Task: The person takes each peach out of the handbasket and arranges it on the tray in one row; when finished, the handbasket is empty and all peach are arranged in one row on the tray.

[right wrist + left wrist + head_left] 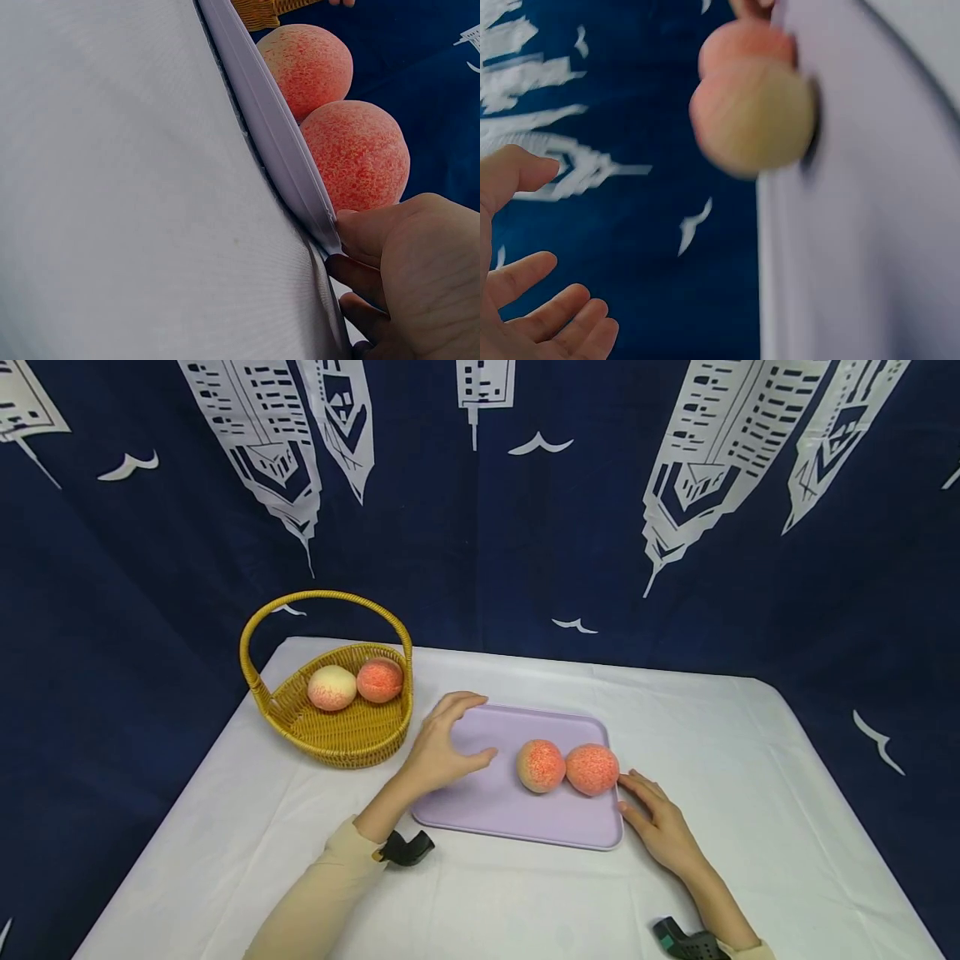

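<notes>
My left hand hovers at the left part of a lilac tray, thumb and fingers spread apart with nothing between them. Two peaches sit side by side on the tray's right half. One is a yellow-orange peach; the redder peach touches it and lies near the right rim. Against that rim rest the fingertips of my right hand, with the fingers loosely bent. In the right wrist view the thumb touches the tray's edge, close to the redder peach.
A yellow wicker basket with a tall handle stands at the back left. Inside it lie a pale peach and a red peach. White cloth covers the table, and a navy patterned curtain hangs behind it.
</notes>
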Demonstrator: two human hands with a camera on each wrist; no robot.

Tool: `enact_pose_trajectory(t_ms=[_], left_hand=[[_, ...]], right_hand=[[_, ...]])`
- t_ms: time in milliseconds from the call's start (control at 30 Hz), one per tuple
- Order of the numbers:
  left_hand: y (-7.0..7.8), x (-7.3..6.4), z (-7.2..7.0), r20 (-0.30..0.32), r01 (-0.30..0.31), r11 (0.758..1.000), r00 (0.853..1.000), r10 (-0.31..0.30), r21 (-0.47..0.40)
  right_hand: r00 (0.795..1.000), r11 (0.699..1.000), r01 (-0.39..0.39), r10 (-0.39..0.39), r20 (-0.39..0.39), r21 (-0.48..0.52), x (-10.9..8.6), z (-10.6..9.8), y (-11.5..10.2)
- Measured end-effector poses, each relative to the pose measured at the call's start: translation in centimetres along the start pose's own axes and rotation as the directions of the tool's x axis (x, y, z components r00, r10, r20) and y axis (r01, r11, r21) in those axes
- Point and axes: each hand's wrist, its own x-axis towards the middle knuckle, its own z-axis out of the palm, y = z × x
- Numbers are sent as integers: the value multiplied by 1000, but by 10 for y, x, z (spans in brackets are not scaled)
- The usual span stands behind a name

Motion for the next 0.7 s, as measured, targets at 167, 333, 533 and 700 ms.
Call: enact_pose_trajectory(t_ms=[167, 333, 533, 700], left_hand=[[-13, -3, -48, -135, -5, 1000, 991, 7, 17], [-30, -4, -93, -228, 98, 995, 970, -89, 30], [-59, -7, -132, -340, 248, 967, 915, -216, 52], [-84, -9, -146, -399, 382, 924, 852, -339, 32]], right_hand=[[1000, 1000, 7, -7, -1, 4, 1, 0, 1], [1000, 1000, 9, -9, -2, 8, 1, 0, 1], [1000, 1000, 12, -12, -6, -3, 0, 0, 0], [999, 999, 28, -28, -21, -20, -1, 1, 1]])
